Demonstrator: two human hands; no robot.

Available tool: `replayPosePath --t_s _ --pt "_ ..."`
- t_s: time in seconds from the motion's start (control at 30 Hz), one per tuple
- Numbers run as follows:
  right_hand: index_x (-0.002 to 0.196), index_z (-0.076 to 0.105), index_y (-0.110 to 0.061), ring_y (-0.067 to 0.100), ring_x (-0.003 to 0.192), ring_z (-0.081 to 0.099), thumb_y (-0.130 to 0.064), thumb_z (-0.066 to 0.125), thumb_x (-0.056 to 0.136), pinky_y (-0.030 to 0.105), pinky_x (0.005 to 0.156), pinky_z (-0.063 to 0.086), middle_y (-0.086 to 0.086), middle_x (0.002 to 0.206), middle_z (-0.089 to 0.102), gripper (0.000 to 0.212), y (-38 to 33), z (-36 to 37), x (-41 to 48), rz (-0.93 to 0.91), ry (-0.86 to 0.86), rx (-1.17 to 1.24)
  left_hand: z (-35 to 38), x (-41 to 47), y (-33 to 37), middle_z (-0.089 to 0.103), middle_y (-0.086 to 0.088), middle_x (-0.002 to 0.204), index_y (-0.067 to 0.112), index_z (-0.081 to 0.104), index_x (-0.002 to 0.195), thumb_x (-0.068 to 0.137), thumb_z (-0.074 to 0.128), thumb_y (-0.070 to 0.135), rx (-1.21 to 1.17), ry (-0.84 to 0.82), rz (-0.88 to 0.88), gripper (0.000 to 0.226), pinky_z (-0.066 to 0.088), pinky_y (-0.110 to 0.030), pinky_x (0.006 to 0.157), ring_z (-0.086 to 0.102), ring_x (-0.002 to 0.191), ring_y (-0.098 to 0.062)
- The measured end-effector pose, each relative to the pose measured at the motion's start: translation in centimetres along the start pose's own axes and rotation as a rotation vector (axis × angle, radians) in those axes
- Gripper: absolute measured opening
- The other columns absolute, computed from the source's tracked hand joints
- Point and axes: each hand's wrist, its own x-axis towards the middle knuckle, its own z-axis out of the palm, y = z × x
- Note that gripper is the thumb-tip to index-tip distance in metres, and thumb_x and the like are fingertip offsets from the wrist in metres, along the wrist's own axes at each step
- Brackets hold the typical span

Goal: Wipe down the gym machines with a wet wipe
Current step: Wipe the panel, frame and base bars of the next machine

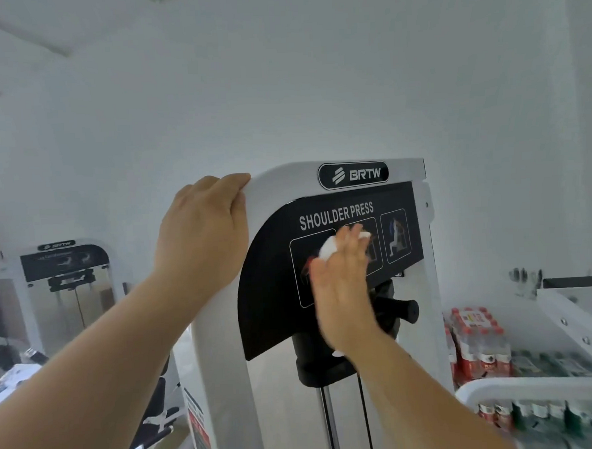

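Right grip [342, 283], flat, presses balled white wipe [326, 248] (blurred) on black panel [274, 287]; left grip [202, 229] clasps frame [279, 185].

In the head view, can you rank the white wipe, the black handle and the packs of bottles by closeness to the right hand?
1. white wipe, under the right hand fingers, against the panel.
2. black handle, just right of the hand.
3. packs of bottles, lower right, farther back.
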Motion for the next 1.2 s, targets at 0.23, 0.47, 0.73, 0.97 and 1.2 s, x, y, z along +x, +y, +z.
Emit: replayPosePath --t_s 0.23,0.47,0.73,0.97,1.2 --pt "0.161 -0.010 -0.009 0.031 0.154 -0.023 -0.078 0.007 0.093 0.053 0.126 -0.006 0.010 0.167 -0.025 0.098 -1.1 1.7 -4.1 -0.395 -0.028 -0.094 0.0 0.1 -0.3 0.066 -0.006 0.112 0.020 0.061 0.135 0.105 0.038 0.024 -0.012 -0.002 0.000 0.037 0.040 -0.034 0.087 0.056 0.107 -0.033" --pt "0.159 -0.007 -0.001 0.035 0.154 -0.022 -0.072 0.013 0.098 0.049 0.126 -0.008 0.017 0.166 -0.023 0.096 -1.4 3.3 -7.4 -0.283 -0.020 -0.025 -0.1 -0.1 -0.2 0.066 -0.007 0.115 0.019 0.060 0.136 0.105 0.039 0.024 -0.015 -0.007 -0.007 0.038 0.042 -0.039 0.090 0.056 0.109 -0.035" --pt "0.160 0.009 0.001 0.031 0.155 -0.019 -0.068 -0.012 0.093 0.053 0.126 -0.004 0.021 0.168 -0.012 0.099 -0.4 1.5 1.1 0.072 0.095 -0.013 0.0 0.0 -0.3 0.065 -0.006 0.117 0.021 0.059 0.137 0.105 0.039 0.024 -0.045 -0.004 -0.020 0.038 0.039 -0.035 0.091 0.054 0.112 -0.033" --pt "0.160 0.009 0.002 0.033 0.153 -0.025 -0.064 0.026 0.100 0.055 0.125 -0.008 0.017 0.167 -0.020 0.091 -2.3 -1.1 3.5 -0.536 -0.001 -0.126 0.0 0.0 -0.4 0.063 -0.006 0.117 0.021 0.060 0.137 0.105 0.041 0.023 -0.117 0.018 -0.010 0.037 0.032 -0.029 0.087 0.051 0.113 -0.030" --pt "0.162 -0.001 -0.012 0.022 0.157 -0.013 -0.063 0.025 0.093 0.050 0.128 0.001 0.006 0.171 -0.010 0.090 -2.4 -2.6 9.0 0.058 0.121 0.195 -0.1 -0.1 -0.4 0.063 -0.010 0.101 0.015 0.063 0.130 0.096 0.032 0.029 -0.110 0.014 0.052 0.048 0.048 -0.046 0.078 0.054 0.097 -0.037"
